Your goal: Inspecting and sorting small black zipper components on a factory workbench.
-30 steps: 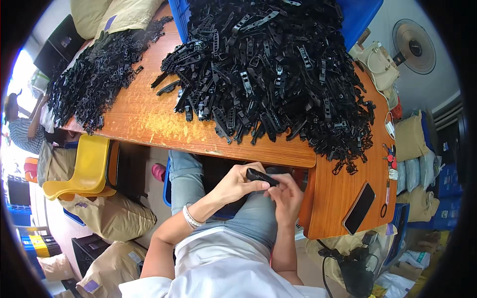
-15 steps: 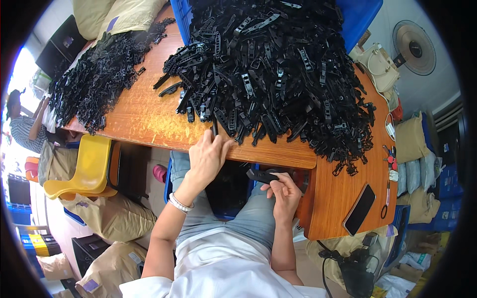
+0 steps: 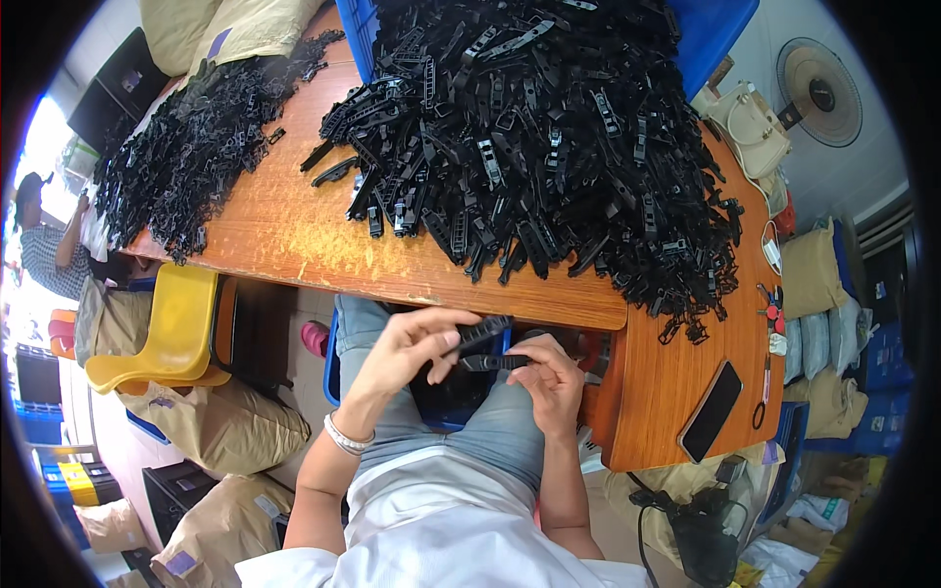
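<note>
Above my lap, just off the table's front edge, my left hand [image 3: 410, 355] pinches a long ribbed black plastic part [image 3: 482, 331], tilted up to the right. My right hand [image 3: 551, 380] grips a second slim black plastic part [image 3: 492, 363] close below it, lying nearly level. Whether the two parts touch, I cannot tell. A large heap of similar black plastic parts [image 3: 549, 147] spills over the wooden table [image 3: 323, 240] in front of me. Farther left lies another heap of smaller black pieces [image 3: 186, 147].
A blue crate [image 3: 716, 44] stands behind the big heap. On the right wing of the table lie a phone [image 3: 711, 412] and scissors [image 3: 760, 407]. A yellow chair [image 3: 167, 333] is at the left, beyond it another person [image 3: 57, 245]. A blue bin [image 3: 335, 387] sits between my legs.
My left hand has drawn back from the heap's near edge to above my lap, bringing a black part along. My right hand, still holding its part, has stayed nearly in place.
</note>
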`<state>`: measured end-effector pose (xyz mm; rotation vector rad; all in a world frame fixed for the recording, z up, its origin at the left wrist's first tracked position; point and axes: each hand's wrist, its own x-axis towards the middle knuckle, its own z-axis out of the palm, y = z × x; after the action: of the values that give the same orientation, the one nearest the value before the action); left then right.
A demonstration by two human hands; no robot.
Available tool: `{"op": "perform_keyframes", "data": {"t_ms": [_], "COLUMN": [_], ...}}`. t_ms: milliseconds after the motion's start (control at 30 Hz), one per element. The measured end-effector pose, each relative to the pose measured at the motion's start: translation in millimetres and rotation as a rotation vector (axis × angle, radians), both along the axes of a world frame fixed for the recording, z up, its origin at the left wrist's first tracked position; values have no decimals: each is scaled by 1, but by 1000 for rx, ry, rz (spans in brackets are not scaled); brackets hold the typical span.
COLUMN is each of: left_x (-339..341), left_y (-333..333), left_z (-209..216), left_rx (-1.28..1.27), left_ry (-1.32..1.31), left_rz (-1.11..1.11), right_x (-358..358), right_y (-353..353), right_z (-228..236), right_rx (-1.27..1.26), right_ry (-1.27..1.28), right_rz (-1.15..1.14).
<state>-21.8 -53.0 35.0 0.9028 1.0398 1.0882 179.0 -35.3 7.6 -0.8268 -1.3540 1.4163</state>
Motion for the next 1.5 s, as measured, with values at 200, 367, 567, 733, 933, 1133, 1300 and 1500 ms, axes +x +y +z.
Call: {"op": "perform_keyframes", "data": {"t_ms": [200, 367, 567, 733, 933, 1133, 1300, 1500], "left_x": [13, 11, 18, 18, 28, 27, 30, 22], "left_y": [2, 7, 9, 7, -4, -5, -6, -7], "left_z": [3, 8, 12, 11, 25, 16, 9, -4], "left_rx": [49, 21, 16, 14, 327, 631, 632, 636], "left_ry": [112, 82, 240, 253, 459, 727, 782, 650], "left_rz": [-137, -209, -223, -138, -168, -161, -212, -148], "right_x": [4, 9, 14, 16, 9, 3, 12, 9], "right_y": [2, 4, 9, 7, -7, 2, -4, 0], "right_z": [5, 12, 15, 22, 24, 23, 10, 13], "right_rx": [120, 170, 250, 304, 305, 371, 328, 245], "right_ry": [-55, -111, -90, -323, -400, -288, -334, -245], "right_rz": [16, 26, 69, -21, -119, -68, -62, 28]}}
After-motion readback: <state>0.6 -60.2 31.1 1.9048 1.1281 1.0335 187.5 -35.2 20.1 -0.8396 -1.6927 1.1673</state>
